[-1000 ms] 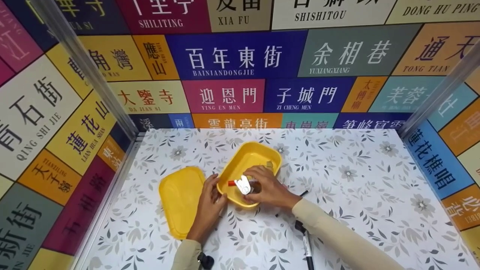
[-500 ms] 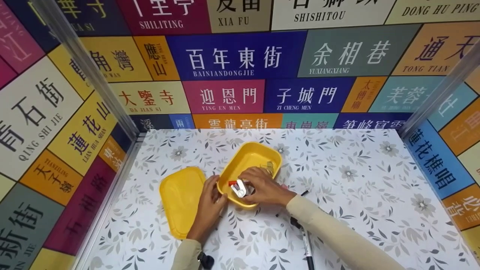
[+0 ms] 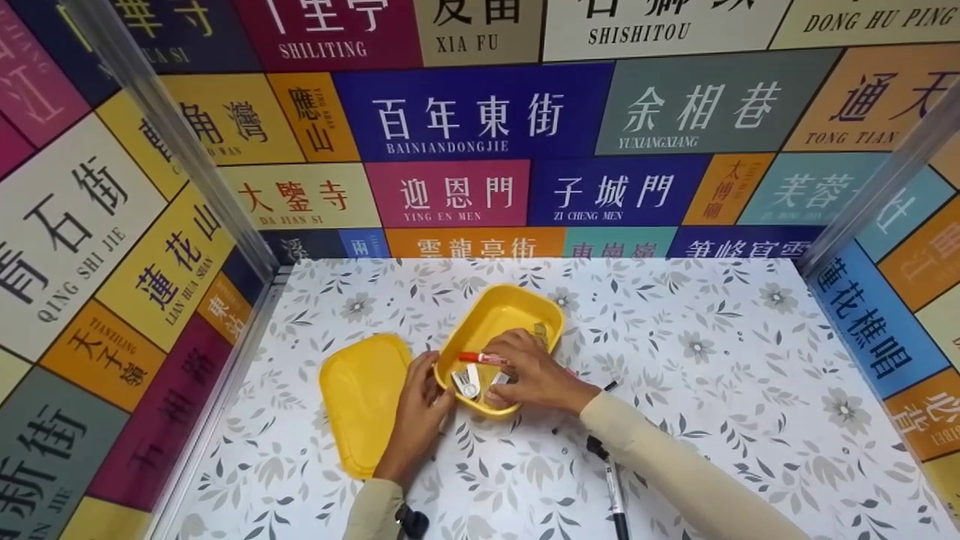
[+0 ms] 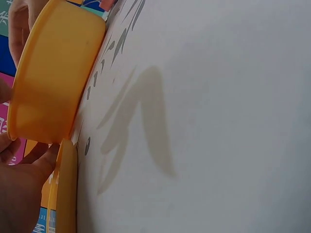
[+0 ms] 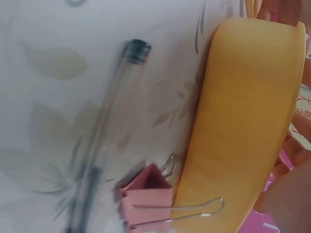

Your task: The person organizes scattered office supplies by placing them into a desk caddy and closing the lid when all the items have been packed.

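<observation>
The yellow box stands uncovered on the table. My left hand grips its near left rim, with fingers against the outer wall. Inside the box reaches my right hand, fingers curled down. A red marker sticks out leftward from under those fingers. One white clip-like piece lies in the box's near left corner. Beside the right thumb shows another white piece. The fingers hide what, if anything, they pinch. A small greenish thing sits by the right wall.
The yellow lid lies flat left of the box. Right of it are a pink binder clip, a clear pen with a dark end and a black-and-white marker. Sign-printed panels rise behind the table.
The white piece that the right hand held has come down into the box's near left corner, apart from the fingers. The red marker now shows more fully. The left hand has stayed on the rim.
</observation>
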A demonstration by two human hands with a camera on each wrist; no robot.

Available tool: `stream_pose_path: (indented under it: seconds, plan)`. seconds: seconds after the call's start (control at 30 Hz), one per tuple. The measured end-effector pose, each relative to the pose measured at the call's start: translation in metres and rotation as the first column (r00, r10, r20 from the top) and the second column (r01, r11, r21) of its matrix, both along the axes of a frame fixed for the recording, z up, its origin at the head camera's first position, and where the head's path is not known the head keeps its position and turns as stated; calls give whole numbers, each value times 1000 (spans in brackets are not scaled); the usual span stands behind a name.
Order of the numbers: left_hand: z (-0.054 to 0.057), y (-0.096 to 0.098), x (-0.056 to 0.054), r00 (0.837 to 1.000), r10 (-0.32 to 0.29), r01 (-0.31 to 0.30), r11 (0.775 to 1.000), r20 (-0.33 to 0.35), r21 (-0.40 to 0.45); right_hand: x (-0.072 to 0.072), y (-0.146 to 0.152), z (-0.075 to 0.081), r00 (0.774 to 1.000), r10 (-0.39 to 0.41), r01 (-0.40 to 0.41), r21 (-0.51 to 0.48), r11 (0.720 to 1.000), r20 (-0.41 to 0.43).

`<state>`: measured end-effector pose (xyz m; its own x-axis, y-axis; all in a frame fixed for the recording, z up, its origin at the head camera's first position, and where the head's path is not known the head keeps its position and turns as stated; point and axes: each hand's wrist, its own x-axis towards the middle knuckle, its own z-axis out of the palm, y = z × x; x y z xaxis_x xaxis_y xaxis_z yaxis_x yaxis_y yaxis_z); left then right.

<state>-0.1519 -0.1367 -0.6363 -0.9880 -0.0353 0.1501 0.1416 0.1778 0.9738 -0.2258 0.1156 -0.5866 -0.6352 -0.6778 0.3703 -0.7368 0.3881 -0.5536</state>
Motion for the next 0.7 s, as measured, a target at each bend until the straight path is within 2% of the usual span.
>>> stream_pose_path:
  seconds: [0.13,0.3,0.43,0.7]
  plan:
    - [0,1,0,1000,0,0,1000,5,3,3,10,-5,998,-14,9,-79,997,-64]
    - [-1,2,0,1000,-10,10,1000,-11,17,11,22,-10,995,-33,18,-156,988,-98]
    - [-2,2,1,999,-29,29,999,-26,29,18,32,-12,994,-45,25,-197,980,-99]
    - [0,-1,3,1000,-4,4,1000,11,9,36,54,-12,990,-113,95,-203,975,-81]
